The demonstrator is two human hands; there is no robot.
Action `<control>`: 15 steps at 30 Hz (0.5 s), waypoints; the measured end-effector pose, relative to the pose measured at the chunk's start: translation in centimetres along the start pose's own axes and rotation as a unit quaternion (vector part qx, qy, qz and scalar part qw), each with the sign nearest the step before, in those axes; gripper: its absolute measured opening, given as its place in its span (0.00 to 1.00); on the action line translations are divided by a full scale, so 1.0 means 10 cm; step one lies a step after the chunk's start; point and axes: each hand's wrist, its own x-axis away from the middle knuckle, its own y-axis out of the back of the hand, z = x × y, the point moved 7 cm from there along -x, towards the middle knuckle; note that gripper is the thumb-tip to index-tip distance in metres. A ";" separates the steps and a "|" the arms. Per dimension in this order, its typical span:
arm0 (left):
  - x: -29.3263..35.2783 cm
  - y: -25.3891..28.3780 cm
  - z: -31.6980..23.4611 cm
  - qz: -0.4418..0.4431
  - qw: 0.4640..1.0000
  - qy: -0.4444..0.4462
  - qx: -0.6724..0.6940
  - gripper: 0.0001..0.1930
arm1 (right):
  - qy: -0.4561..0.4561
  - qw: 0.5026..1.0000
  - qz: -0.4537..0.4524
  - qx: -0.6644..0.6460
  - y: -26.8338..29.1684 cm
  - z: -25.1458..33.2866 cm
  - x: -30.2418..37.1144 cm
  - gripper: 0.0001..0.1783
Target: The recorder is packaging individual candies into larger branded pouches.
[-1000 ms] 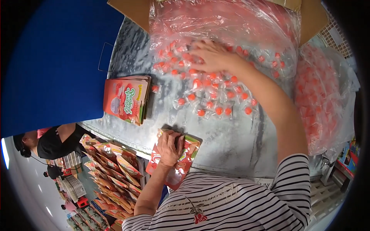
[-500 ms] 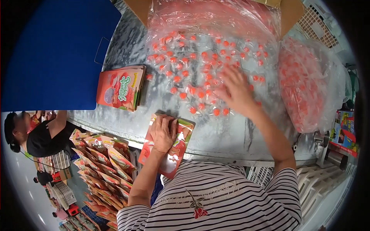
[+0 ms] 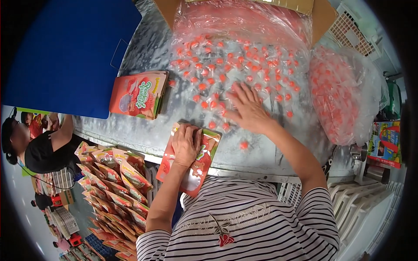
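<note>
At the table's near edge my left hand (image 3: 186,144) is closed on a flat red pouch (image 3: 191,180) with green and a bear printed on it; the lower end of this pouch hangs past the edge. My right hand (image 3: 249,106) is open, fingers spread, palm down at the near side of many small red candies (image 3: 210,81) in clear wrappers. Its fingertips reach the candies, and what lies under the palm is hidden. One blurred candy (image 3: 244,145) lies apart, nearer to me. Left of the candies rests a stack of similar red pouches (image 3: 130,93).
Behind the candies stands a cardboard box (image 3: 324,21) with a plastic liner. A clear bag of candies (image 3: 335,100) sits at right. Many filled pouches (image 3: 115,187) stand in rows at lower left. A blue panel (image 3: 65,56) fills the upper left; a co-worker (image 3: 43,148) is below it.
My right hand has moved left and slightly nearer across the candies, with its fingers spread. Candies have shifted, and one now lies apart on the near side. My left hand stays on the pouch.
</note>
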 end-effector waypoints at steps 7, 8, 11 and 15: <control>-0.04 0.04 0.00 0.002 1.000 -0.003 0.008 0.06 | -0.067 0.962 -0.182 -0.192 0.56 -0.23 0.67 0.23; -0.06 0.03 -0.03 0.003 1.000 -0.007 0.011 0.06 | -0.036 0.973 -0.168 -0.152 0.56 -0.11 0.81 0.27; -0.05 0.04 -0.02 -0.006 1.000 -0.014 0.014 0.06 | 0.045 0.984 -0.036 -0.169 0.35 0.49 1.06 0.34; -0.07 0.03 -0.06 -0.010 1.000 -0.024 -0.002 0.05 | 0.133 0.988 0.061 -0.046 -0.06 0.68 1.17 0.42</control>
